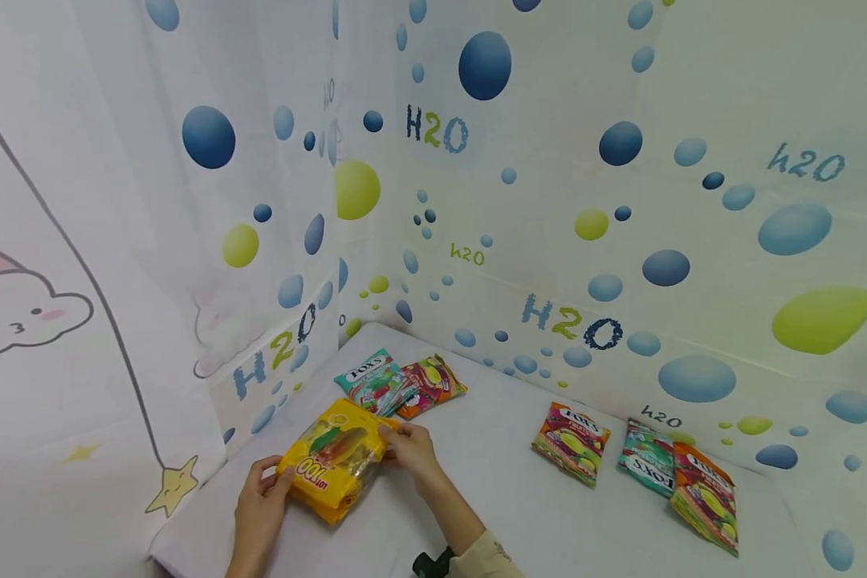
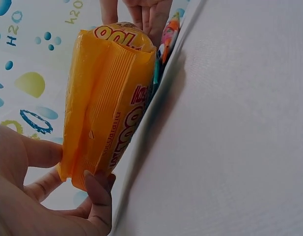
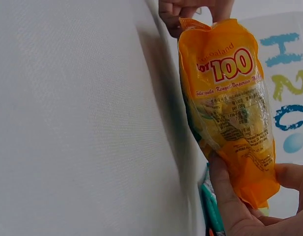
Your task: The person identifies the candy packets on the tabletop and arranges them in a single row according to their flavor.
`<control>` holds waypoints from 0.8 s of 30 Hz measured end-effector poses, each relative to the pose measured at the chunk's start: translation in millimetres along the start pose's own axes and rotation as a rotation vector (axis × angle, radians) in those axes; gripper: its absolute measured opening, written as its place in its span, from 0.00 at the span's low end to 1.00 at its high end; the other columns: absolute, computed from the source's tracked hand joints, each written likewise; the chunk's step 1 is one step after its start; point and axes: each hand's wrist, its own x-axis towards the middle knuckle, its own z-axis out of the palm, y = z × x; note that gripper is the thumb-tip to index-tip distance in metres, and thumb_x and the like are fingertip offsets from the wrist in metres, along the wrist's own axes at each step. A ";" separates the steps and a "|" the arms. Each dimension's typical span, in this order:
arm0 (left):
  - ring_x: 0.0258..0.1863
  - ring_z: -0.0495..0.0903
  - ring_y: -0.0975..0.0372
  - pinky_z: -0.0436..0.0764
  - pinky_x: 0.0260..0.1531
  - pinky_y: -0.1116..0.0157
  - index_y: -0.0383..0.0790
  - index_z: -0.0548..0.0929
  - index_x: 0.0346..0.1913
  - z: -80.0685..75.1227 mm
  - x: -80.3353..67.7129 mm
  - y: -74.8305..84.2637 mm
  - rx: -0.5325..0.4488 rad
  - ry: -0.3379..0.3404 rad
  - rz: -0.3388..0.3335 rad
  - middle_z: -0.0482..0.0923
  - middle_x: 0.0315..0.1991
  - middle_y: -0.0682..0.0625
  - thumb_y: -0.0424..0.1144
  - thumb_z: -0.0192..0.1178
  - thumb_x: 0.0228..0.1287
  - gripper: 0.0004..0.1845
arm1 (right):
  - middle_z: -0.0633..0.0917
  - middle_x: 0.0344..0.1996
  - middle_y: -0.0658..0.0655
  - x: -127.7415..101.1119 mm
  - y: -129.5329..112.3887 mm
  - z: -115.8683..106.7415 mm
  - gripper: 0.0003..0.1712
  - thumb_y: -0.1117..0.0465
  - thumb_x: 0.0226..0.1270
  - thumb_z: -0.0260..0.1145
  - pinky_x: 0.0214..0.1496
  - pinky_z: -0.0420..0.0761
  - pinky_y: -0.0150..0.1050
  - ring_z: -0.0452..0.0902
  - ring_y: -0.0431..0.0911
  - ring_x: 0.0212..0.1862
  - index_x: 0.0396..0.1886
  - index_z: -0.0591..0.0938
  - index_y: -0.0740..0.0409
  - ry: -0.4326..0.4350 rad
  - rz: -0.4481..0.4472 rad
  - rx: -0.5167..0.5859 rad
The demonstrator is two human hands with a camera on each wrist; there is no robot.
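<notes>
Between both hands is a yellow-orange bag of gummy candy [image 1: 338,457], marked "100" and printed with a mango. My left hand [image 1: 258,504] pinches its near left end, thumb on one face and fingers on the other, as the left wrist view shows. At the far right end, my right hand [image 1: 413,453] grips the other sealed edge between thumb and fingers. The right wrist view shows the bag's printed underside [image 3: 230,88] raised off the table. Just behind it lie a teal Fox's candy bag [image 1: 371,380] and an orange-red Fox's bag [image 1: 433,384], partly overlapping.
On the right of the white table [image 1: 477,482] lie an orange Fox's bag [image 1: 572,443], a teal one [image 1: 648,457] and another orange one [image 1: 706,498]. Curtains printed with bubbles [image 1: 485,66] enclose the back and left. A dark object [image 1: 432,564] sits by the right sleeve.
</notes>
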 end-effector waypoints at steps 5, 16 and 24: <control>0.60 0.77 0.40 0.85 0.53 0.53 0.37 0.67 0.71 -0.6 0.3 -3.0 -0.006 0.014 0.002 0.72 0.64 0.26 0.51 0.51 0.82 0.26 | 0.88 0.36 0.57 1.5 2.9 1.0 0.19 0.50 0.75 0.68 0.40 0.90 0.42 0.89 0.47 0.35 0.39 0.82 0.65 -0.003 0.010 -0.009; 0.56 0.77 0.42 0.82 0.40 0.65 0.37 0.66 0.72 -0.8 2.2 -7.1 -0.012 0.010 -0.011 0.72 0.63 0.27 0.51 0.50 0.83 0.26 | 0.88 0.36 0.57 2.0 9.3 3.8 0.20 0.50 0.76 0.67 0.42 0.90 0.44 0.88 0.45 0.35 0.41 0.83 0.66 -0.003 -0.004 -0.006; 0.51 0.79 0.45 0.83 0.39 0.65 0.37 0.67 0.71 0.4 2.4 -9.9 0.005 0.021 -0.008 0.74 0.60 0.28 0.51 0.50 0.83 0.26 | 0.88 0.37 0.58 0.7 11.4 5.3 0.19 0.50 0.76 0.67 0.42 0.90 0.47 0.88 0.46 0.35 0.40 0.82 0.65 0.003 0.013 0.009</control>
